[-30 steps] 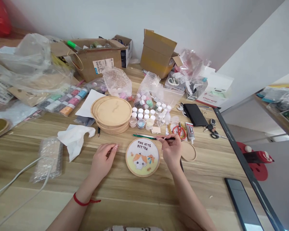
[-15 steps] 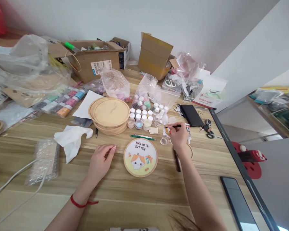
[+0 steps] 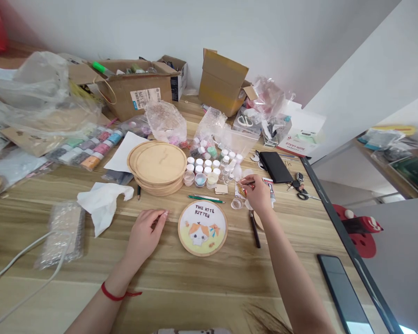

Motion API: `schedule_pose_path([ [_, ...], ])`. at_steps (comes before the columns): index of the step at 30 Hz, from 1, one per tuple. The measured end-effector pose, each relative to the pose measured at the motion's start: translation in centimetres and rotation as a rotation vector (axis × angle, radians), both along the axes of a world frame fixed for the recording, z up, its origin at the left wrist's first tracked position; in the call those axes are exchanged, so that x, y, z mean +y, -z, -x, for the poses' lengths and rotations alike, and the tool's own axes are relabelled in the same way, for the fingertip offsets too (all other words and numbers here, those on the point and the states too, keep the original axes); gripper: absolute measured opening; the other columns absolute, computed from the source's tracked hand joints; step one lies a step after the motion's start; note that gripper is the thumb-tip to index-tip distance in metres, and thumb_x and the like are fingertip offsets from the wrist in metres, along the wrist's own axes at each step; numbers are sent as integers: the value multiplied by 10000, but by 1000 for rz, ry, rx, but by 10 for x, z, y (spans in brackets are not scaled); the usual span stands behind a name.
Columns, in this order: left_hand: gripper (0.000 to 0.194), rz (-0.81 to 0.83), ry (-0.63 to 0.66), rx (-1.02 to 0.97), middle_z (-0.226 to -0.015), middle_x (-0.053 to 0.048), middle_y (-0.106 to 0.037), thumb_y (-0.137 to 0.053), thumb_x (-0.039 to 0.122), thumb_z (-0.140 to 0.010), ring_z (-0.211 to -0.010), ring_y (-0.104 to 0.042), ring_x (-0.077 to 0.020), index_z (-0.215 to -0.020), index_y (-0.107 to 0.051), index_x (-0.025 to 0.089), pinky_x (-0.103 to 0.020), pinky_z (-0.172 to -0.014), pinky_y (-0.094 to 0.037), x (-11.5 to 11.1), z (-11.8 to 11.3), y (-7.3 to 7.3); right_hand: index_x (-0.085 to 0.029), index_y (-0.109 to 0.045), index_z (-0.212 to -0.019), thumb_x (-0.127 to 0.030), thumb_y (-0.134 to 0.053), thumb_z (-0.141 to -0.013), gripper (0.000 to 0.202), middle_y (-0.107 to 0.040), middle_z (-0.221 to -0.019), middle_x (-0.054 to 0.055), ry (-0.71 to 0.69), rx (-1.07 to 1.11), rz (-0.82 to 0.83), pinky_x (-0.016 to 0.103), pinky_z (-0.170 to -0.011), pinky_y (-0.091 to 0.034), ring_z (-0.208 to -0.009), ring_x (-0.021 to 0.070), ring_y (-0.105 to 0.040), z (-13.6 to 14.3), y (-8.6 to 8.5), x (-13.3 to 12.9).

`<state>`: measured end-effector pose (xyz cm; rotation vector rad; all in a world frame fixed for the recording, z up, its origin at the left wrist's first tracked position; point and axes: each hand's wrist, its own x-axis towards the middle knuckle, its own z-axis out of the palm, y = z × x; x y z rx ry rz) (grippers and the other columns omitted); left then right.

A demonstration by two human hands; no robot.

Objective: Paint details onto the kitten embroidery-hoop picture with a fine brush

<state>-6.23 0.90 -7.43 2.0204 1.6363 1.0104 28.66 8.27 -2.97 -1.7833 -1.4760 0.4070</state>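
Observation:
My left hand [image 3: 146, 233] rests on the table left of a round wood-rimmed picture [image 3: 202, 228], its fingers curled and thumb tip against the index fingertip; anything between them is too small to make out. My right hand [image 3: 258, 195] pinches a thin dark tool [image 3: 246, 185] over a small card [image 3: 239, 189] with gold-coloured bits. Under that wrist lies a black pen [image 3: 254, 229], next to a partly hidden wooden ring. A small clear cup [image 3: 237, 203] stands left of the right hand, and a glue tube [image 3: 269, 189] lies behind it. The picture shows lettering and a cat.
Stacked wooden discs [image 3: 156, 162], white-lidded jars [image 3: 207, 163] and green pencils [image 3: 206, 199] lie beyond the picture. Crumpled tissue [image 3: 105, 204] and a bubble-wrapped pack [image 3: 64, 232] are left. A black wallet [image 3: 276, 167], keys [image 3: 294, 184] and phone [image 3: 344, 292] lie right; cardboard boxes [image 3: 223, 81] stand behind.
My right hand has shifted slightly and the thin tool's angle has changed. More of the glue tube shows, while the wooden ring is more covered. My left hand has stayed put.

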Motion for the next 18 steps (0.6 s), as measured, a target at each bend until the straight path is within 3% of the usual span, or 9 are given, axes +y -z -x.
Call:
schedule_pose_path([
  [5,310,-2,-2,-4,-877,-61,-734,-480,403,-957,-847,-643,-211,-908,-703,195,-334,-803,-504,1,0,-1,-232,-597,-956,-185,-555,-738,227,-760,-862,40,-31,3,10,399,-835,-506,-875,228,-701,-10,-6,-6],
  [9,335,6,-12,-7,-878,-67,-739,-467,423,-952,-843,-650,-215,-897,-708,197,-341,-802,-511,2,-1,-3,-211,-596,-1020,-246,-580,-774,249,-766,-913,71,32,32,-23,413,-828,-516,-875,236,-705,-15,-17,-13],
  [14,337,21,2,-18,-866,-65,-745,-449,399,-962,-857,-655,-214,-910,-713,195,-343,-827,-501,1,-1,-7,-190,-603,-1017,-419,-748,-687,427,-760,-855,95,143,294,-98,354,-608,-539,-695,232,-696,-6,-35,-27],
  [18,316,8,15,-45,-853,-58,-747,-454,357,-964,-855,-656,-202,-854,-706,203,-331,-836,-490,-1,-2,-11,-180,-626,-941,-522,-792,-639,485,-684,-646,14,135,442,-83,296,-495,-493,-523,175,-616,6,-37,-48],
])
